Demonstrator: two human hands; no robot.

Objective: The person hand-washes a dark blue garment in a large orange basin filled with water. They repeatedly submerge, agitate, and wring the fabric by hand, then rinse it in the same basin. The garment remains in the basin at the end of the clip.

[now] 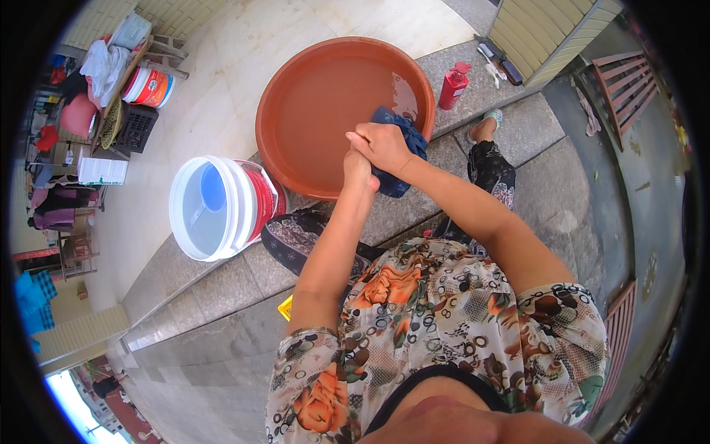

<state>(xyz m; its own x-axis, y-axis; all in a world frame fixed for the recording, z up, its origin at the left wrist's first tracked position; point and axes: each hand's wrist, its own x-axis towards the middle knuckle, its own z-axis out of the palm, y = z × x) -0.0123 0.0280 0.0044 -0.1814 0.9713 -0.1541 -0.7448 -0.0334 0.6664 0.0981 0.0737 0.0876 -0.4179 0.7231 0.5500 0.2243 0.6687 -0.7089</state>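
Note:
My left hand [359, 169] and my right hand [386, 145] are pressed together over the near right part of a large terracotta-coloured basin [282, 166]. Both are closed on a wet, bunched dark blue cloth [407, 130]. The fingers of my left hand are partly hidden. The cloth spreads out to the right of my hands and hangs over the basin's near rim. Cloudy water [316, 105] stands in the basin. A red pump bottle [454, 86] stands just right of it.
A white and red bucket [222, 250] of water, with something blue inside, stands left of the basin. Brushes [502, 64] lie on the stone ledge at the upper right. A yellow plastic object [285, 308] shows beside my left arm. A loaded wooden bench [125, 72] is farther left.

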